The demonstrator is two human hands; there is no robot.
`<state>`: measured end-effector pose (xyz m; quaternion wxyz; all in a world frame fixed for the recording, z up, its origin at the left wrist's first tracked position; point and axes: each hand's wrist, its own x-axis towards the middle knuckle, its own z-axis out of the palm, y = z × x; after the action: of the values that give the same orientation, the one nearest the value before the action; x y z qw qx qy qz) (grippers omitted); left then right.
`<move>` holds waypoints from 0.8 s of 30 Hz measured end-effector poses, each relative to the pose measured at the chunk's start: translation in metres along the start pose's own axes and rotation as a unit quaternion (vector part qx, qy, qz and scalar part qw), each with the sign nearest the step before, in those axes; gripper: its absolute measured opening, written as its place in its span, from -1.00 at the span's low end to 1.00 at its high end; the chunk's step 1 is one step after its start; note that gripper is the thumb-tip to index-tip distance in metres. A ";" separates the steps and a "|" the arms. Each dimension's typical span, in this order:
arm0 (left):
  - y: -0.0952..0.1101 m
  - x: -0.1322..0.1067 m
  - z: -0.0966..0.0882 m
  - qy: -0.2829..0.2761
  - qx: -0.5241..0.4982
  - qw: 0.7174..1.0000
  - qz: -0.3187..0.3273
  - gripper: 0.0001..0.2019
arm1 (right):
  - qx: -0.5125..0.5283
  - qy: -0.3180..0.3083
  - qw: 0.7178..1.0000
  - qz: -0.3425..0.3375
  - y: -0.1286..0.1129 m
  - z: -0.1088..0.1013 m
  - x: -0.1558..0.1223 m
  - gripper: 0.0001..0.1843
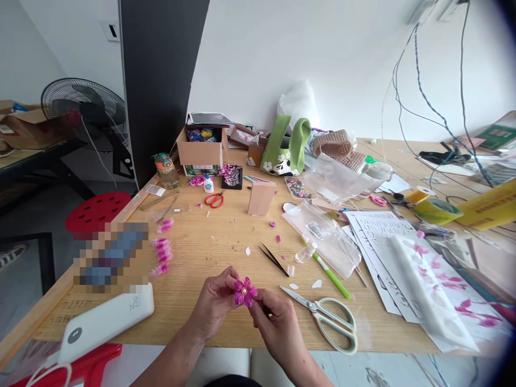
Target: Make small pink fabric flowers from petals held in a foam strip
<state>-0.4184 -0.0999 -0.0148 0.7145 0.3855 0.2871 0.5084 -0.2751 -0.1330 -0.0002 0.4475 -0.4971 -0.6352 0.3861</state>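
Note:
A small magenta fabric flower [245,292] with a pearl-like bead at its centre is held up just above the near edge of the wooden table [201,252]. My left hand [215,303] pinches it from the left, fingers closed on its petals. My right hand [278,322] grips it from the right and below, fingers curled shut on it. Pale-handled scissors [328,317] lie just right of my right hand. Black tweezers [274,259] rest beyond the flower.
Loose pink petals [162,250] lie at the left, with a white power bank [102,321] near the front-left corner. Red scissors [214,199], a glue bottle [208,183], a cardboard box [200,150], a green bag [285,145], plastic bags and printed sheets [407,258] crowd the back and right.

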 end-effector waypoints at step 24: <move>0.001 0.000 -0.007 -0.030 0.114 0.993 0.015 -0.87 | 0.340 -0.027 0.905 0.254 -0.002 -0.012 0.001 -0.59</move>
<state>-0.4242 -0.0977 -0.0180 0.6669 0.4836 0.3153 0.4711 -0.2644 -0.1317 0.0053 0.4589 -0.4484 -0.3292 0.6928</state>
